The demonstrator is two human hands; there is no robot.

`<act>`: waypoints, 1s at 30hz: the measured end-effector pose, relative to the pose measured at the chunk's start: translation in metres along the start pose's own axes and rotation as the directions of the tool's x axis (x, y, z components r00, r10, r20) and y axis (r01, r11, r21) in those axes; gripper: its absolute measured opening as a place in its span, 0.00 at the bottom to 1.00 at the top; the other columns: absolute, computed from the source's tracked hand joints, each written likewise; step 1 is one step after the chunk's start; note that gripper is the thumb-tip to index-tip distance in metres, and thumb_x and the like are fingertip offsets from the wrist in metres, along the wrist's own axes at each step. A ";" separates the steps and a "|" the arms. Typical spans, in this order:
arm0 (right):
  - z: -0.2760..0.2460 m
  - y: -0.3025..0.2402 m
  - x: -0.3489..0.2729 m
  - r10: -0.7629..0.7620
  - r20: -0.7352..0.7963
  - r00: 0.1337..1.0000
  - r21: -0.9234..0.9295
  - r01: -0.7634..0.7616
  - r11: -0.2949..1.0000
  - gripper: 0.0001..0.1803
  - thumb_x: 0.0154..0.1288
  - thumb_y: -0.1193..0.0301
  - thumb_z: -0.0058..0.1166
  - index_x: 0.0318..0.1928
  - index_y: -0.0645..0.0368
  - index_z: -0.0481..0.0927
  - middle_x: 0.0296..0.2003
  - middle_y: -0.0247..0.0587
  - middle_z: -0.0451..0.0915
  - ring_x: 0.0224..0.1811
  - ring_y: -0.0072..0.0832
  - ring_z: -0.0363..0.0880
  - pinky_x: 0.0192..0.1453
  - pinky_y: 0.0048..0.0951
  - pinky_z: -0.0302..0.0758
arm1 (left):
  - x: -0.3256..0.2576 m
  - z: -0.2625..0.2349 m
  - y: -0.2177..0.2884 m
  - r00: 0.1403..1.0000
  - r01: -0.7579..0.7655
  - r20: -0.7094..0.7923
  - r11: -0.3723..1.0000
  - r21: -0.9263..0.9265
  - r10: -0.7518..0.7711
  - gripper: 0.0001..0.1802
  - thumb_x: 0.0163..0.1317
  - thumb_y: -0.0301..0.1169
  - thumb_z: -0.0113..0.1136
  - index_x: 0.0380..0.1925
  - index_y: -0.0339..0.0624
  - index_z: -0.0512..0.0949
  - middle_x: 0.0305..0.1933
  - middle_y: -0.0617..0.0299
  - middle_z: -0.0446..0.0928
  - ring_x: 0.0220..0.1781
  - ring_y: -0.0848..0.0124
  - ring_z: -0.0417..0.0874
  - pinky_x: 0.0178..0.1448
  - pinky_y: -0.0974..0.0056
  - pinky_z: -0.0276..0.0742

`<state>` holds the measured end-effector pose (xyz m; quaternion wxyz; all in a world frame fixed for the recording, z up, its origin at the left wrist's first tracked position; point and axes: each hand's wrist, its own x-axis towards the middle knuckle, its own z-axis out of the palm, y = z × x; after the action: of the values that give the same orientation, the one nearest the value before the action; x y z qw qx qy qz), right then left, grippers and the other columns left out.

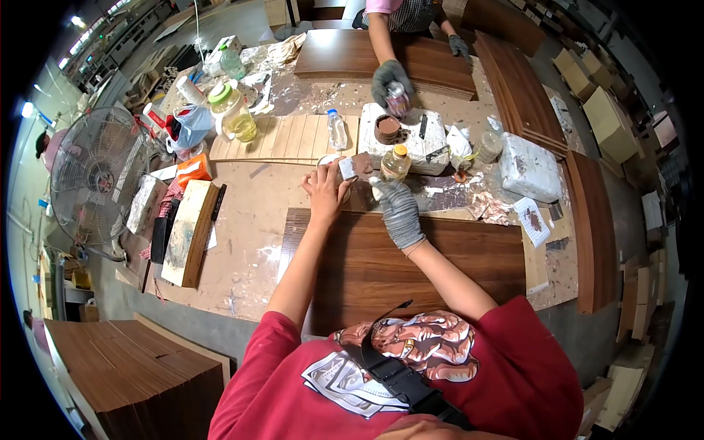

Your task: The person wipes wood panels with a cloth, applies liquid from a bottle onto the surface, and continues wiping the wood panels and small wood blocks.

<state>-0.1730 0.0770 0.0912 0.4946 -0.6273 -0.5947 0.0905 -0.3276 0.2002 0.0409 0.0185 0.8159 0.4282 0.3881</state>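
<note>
My bare left hand point(326, 189) is closed at the edge of a small flat piece point(347, 169), pale on one side and smeared with brown paste on the other. My right hand point(401, 214), in a grey knit glove, is close beside it with its fingers bent together; whatever they grip is hidden. Both hands are over the far edge of a dark brown wood-grain board point(418, 253) lying in front of me. A bottle of yellowish liquid with an orange cap point(396, 163) stands just beyond my right hand.
Across the table a co-worker's gloved hand point(391, 82) holds a jar near an open tub of brown paste point(387, 129). A clear bottle point(336, 132), a large jug point(233, 114) and a white block point(529, 168) stand around. Left are a wood block point(189, 235) and a fan point(99, 176).
</note>
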 end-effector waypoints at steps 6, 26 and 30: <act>-0.011 0.015 0.040 0.545 0.219 0.809 0.640 -0.541 0.545 0.12 0.77 0.68 0.53 0.54 0.55 0.84 0.23 0.22 0.73 0.18 0.11 0.64 0.19 0.18 0.60 | 0.002 -0.006 0.002 1.000 -0.011 0.021 0.999 -0.047 0.012 0.34 0.65 0.45 0.63 0.72 0.59 0.68 0.56 0.59 0.72 0.59 0.60 0.70 0.70 0.46 0.50; -0.020 0.033 0.057 0.572 0.245 0.783 0.508 -0.606 0.612 0.11 0.76 0.71 0.51 0.51 0.60 0.84 0.24 0.24 0.74 0.20 0.14 0.66 0.22 0.22 0.64 | 0.002 -0.012 0.004 0.998 -0.021 0.056 0.998 -0.065 0.025 0.35 0.64 0.42 0.65 0.72 0.66 0.68 0.55 0.60 0.72 0.59 0.61 0.70 0.69 0.46 0.49; -0.014 0.041 0.060 0.484 0.086 0.871 0.477 -0.463 0.747 0.15 0.76 0.72 0.51 0.56 0.64 0.84 0.38 0.35 0.86 0.39 0.19 0.80 0.47 0.24 0.78 | 0.003 -0.012 0.003 0.999 -0.041 0.027 0.998 -0.046 0.042 0.35 0.63 0.42 0.66 0.72 0.66 0.68 0.55 0.60 0.72 0.58 0.61 0.70 0.69 0.47 0.49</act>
<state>-0.1198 0.1281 0.0966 0.6085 -0.6154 -0.3636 0.3446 -0.3320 0.1966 0.0518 0.0350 0.8293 0.4020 0.3866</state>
